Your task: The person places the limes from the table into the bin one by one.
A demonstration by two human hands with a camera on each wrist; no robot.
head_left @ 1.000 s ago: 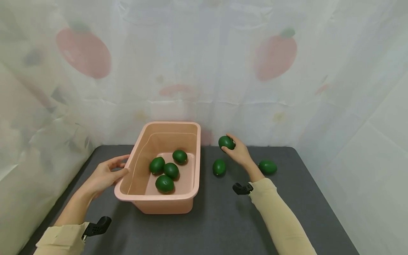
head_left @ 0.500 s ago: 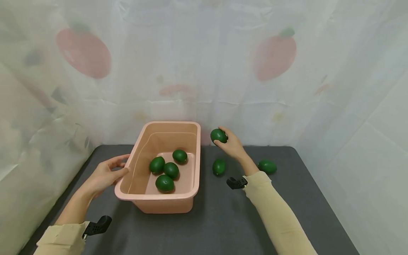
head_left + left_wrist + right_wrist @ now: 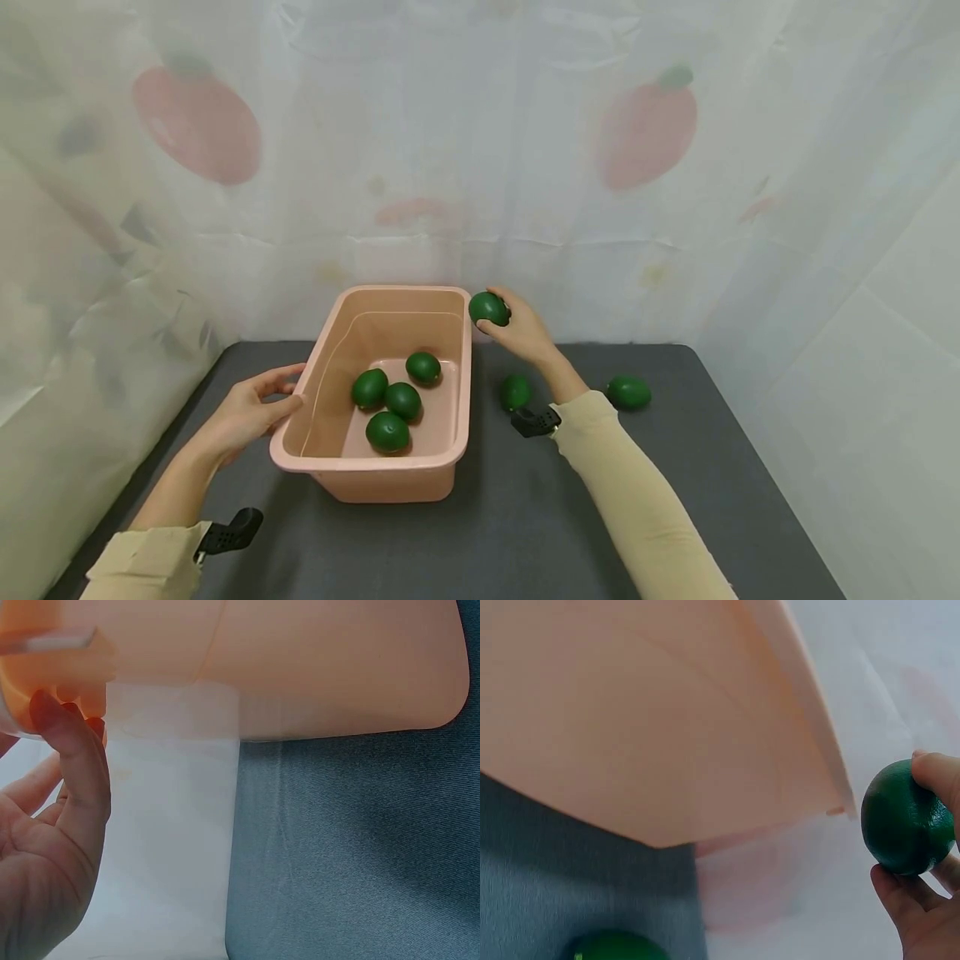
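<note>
My right hand (image 3: 525,332) has its grip closed around a dark green, egg-shaped fruit (image 3: 489,308), thumb and fingertips curled over it. The fruit is in the air, just beside the far right corner of the pink plastic rectangular tub (image 3: 463,367), at about rim height and still outside the wall. In the right wrist view the green fruit (image 3: 906,817) sits to the right of the tub's rim corner (image 3: 832,787), so the tub opening lies to the left of my grip. Its long axis I can't judge, since it looks nearly round from here.

My left hand (image 3: 251,410) has an open grip, fingers relaxed and resting against the tub's left rim; the left wrist view shows the fingertips (image 3: 56,712) touching the lip.

Four matching green fruits (image 3: 390,400) lie inside on the tub floor. Two more stay on the dark grey counter (image 3: 525,517) to the right: one (image 3: 515,391) near the tub, one (image 3: 628,392) well apart.
</note>
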